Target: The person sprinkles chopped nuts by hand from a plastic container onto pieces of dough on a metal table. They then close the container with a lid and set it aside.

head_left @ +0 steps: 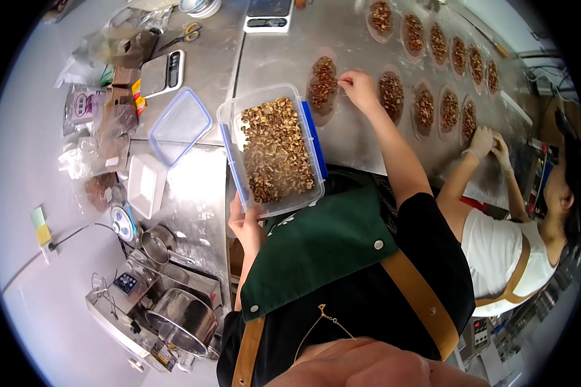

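A clear plastic tub (277, 151) with blue clips, filled with chopped nuts (279, 148), is held up against the apron. My left hand (244, 222) grips its lower left corner. My right hand (357, 87) is over the steel table, fingers pinched together; whether anything is between them is too small to tell. It is between two oval dough pieces: one (323, 87) close on its left, another (390, 95) on its right, both topped with nuts. More topped ovals (424, 109) lie in two rows to the right.
A co-worker's gloved hands (487, 143) are at the nearest oval on the right. Left of the tub lie a blue-rimmed lid (181, 127), a white container (146, 185), scales (163, 73), scissors (184, 35) and plastic bags (97, 109). Another scale (268, 16) stands at the back.
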### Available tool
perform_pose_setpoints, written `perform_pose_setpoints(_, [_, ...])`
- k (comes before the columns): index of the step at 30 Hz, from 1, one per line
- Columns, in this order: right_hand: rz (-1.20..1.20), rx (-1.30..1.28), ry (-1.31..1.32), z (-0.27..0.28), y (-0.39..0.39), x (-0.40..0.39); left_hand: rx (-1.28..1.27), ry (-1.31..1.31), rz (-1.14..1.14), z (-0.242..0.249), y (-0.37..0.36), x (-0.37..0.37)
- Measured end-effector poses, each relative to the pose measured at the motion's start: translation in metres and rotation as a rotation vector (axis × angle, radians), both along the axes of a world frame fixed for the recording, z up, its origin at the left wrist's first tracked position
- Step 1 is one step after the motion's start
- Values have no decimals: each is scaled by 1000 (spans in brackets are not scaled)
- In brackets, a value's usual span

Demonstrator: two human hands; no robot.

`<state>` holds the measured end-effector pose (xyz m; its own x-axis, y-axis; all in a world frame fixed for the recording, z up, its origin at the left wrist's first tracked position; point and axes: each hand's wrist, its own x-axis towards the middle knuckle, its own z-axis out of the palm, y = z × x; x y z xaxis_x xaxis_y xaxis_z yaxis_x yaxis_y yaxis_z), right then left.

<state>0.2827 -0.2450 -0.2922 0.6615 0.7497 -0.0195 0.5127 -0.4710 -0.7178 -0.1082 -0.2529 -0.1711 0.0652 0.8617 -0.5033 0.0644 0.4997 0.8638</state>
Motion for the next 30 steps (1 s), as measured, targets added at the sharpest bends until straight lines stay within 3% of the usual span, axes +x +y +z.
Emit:
perform_pose_setpoints(9, [-52,-53,-90,-27,60,-11,-26,22,149,9,-12,-8])
perform_pose_setpoints(13, [-82,114,-231,-38,42,-10,-46,21,136,12,-8,0])
perform_pose_setpoints(16, [-168,72,-134,-22,7,4,-46,21,96,9,-3,-1])
perform_pose_setpoints(18, [-217,-86,-280,-17,-22,25,-27,42,65,0,0,-4])
perform_pose_setpoints(20, [-243,-89,-336,-18,-48,49,-34,-6,50,1,2,0])
perform_pose_setpoints(25, [-135,-243,-360,-7,-72,74,-15,11,-10,1,4,8])
perform_pose_setpoints(30, [-43,-208,-469,-15,-67,73,0,-5,-7,0,2,13])
